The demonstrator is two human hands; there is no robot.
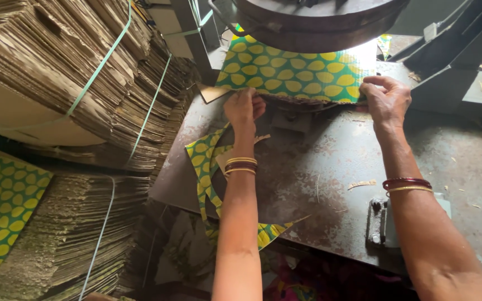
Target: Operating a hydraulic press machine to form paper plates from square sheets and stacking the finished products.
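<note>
Green-and-yellow patterned sheet [294,69] — on metal press table [330,161], under round press head [313,19] at 12 o'clock. Left hand [242,107] pinches its near edge; right hand [385,100] grips its 3 o'clock corner — fingers closed.

Both hands grip the near edge of a green paperboard sheet with yellow leaf print [294,69], lying under a dark round metal press head [313,19]. Left hand [242,107] pinches the left part, right hand [385,99] the right corner. Grey worn steel table [330,167] below. Cut-out green-yellow scrap [207,167] hangs off the table's left edge. Strapped brown cardboard stacks [73,72] at left.
</note>
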